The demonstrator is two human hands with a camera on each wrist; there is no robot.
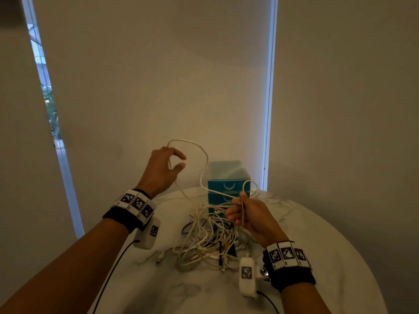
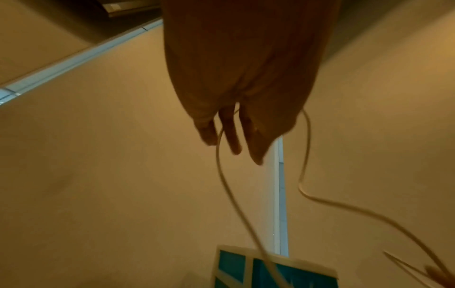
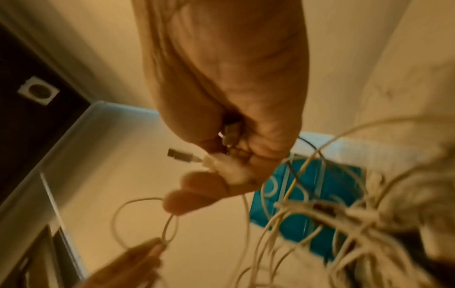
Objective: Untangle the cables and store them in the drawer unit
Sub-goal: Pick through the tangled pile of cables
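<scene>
cable (image 1: pixel 205 165) light, limp, likely snagging; right hand (image 1: pixel 251 215) pinching plug ends, left hand (image 1: pixel 164 168) loosely open, hooking loop above tangle (image 1: pixel 208 241). best gripped near plugs.

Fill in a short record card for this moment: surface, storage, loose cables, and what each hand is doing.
surface: round white marbled table
storage: teal drawer unit at the table's far edge, drawers closed
loose cables: tangled pile on the table in front of the unit
left hand: raised, fingers loosely spread, white cable looped over them
right hand: grips the same cable above the pile
</scene>
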